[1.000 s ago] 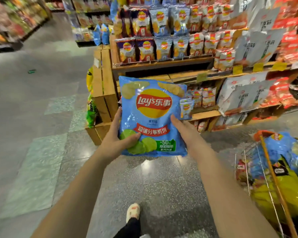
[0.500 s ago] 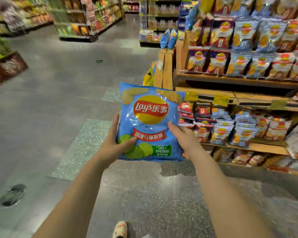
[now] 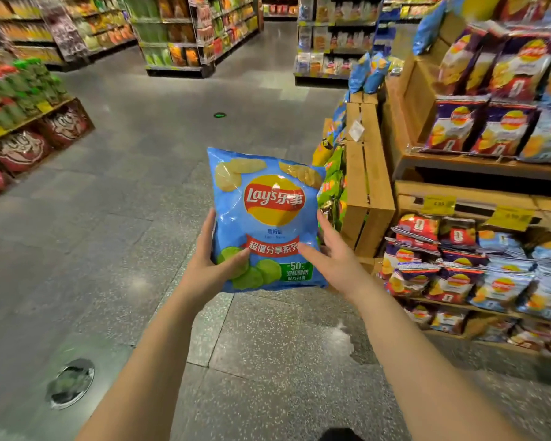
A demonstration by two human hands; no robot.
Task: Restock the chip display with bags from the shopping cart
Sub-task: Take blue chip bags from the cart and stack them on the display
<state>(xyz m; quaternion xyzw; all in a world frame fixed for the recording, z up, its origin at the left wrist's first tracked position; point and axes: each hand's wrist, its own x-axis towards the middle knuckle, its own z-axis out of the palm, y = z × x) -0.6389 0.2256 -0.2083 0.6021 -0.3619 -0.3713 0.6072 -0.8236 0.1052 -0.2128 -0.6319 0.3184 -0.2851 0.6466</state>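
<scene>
Straight ahead in the head view, a light blue Lay's chip bag (image 3: 266, 221) is held upright at arm's length over the speckled grey floor (image 3: 134, 186). The left hand (image 3: 212, 265) grips its lower left edge, thumb curled across the front over the printed lime slices, fingers behind. The right hand (image 3: 333, 256) holds the lower right edge, thumb laid on the red banner, fingers reaching up along the side; how far they wrap behind cannot be seen. The bag's right edge lies just beside the end of the wooden chip display (image 3: 368, 183), apart from it, with green and yellow bags (image 3: 331, 183) hanging on that end face. To the right the display's shelves are crowded with purple, red and pale blue bags (image 3: 477, 268) up to their front edges. To the left and ahead the aisle runs wide toward far shelving (image 3: 172, 36). A round floor plate (image 3: 70, 381) sits low at left.
</scene>
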